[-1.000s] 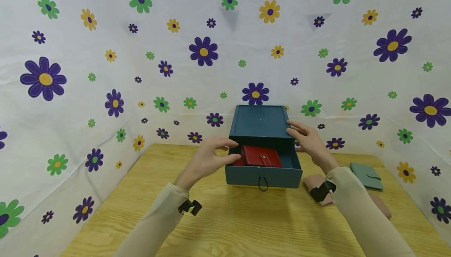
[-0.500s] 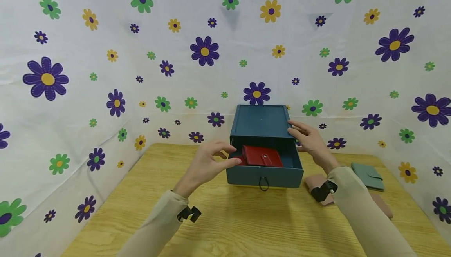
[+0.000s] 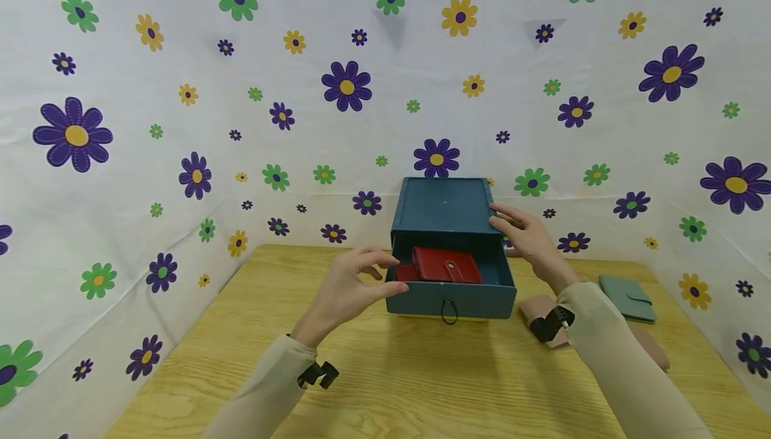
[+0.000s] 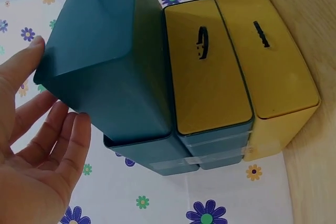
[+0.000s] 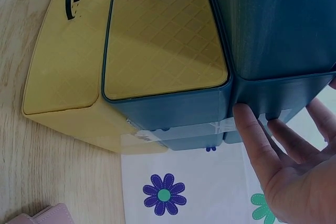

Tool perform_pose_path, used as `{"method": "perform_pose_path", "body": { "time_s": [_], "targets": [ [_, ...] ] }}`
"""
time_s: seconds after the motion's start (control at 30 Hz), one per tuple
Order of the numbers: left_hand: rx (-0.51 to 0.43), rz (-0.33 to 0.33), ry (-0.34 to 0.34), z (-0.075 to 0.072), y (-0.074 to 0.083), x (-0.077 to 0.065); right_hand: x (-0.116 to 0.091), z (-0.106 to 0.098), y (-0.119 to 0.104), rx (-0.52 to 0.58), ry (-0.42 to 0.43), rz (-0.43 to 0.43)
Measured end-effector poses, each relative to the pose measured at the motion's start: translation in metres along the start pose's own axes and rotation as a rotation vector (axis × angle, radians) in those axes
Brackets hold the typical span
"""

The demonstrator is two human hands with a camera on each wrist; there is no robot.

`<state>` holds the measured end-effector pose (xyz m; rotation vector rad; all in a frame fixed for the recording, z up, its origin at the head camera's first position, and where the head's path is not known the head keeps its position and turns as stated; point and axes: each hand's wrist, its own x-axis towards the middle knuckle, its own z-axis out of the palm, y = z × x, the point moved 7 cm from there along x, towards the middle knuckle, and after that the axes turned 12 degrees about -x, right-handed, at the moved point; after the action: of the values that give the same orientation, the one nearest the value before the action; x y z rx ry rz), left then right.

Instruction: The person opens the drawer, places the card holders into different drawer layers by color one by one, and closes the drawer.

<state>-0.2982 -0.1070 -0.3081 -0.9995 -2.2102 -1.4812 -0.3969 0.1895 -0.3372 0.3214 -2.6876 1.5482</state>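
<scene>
The top dark blue drawer point(image 3: 415, 302) of a small stacked cabinet is pulled out, its black loop handle point(image 3: 449, 312) hanging at the front. Inside lies a red wallet point(image 3: 444, 266) with a snap strap, and a smaller red piece point(image 3: 406, 273) shows beside it, partly hidden. My left hand point(image 3: 346, 290) is at the drawer's left side, thumb and fingers spread apart, holding nothing. In the left wrist view its thumb and fingertips lie right by the drawer's corner. My right hand point(image 3: 533, 245) touches the right side of the blue cabinet point(image 3: 446, 205) with extended fingers.
Below the blue drawer are yellow-fronted drawers point(image 4: 207, 72). On the table point(image 3: 289, 385) at the right, a green wallet point(image 3: 626, 297) and pink wallets point(image 3: 536, 308) lie partly behind my right forearm. A flower-printed cloth point(image 3: 271, 144) stands behind and at the sides.
My left hand has drawn slightly down and left, its thumb lower at the drawer's front corner and its fingers wider apart. My right hand stays against the cabinet.
</scene>
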Motion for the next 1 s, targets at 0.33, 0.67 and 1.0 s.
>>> {"method": "perform_pose_path", "body": {
  "time_s": [0.33, 0.67, 1.0],
  "targets": [
    [0.041, 0.105, 0.076, 0.004, 0.003, -0.011, 0.001, 0.001, 0.0, 0.0, 0.002, 0.009],
    [0.255, 0.33, 0.141, 0.013, 0.016, -0.027, 0.001, 0.0, 0.001, -0.011, -0.002, 0.017],
    [0.229, 0.297, 0.238, 0.017, 0.012, -0.036, -0.001, 0.0, -0.001, -0.016, -0.004, 0.013]
  ]
}}
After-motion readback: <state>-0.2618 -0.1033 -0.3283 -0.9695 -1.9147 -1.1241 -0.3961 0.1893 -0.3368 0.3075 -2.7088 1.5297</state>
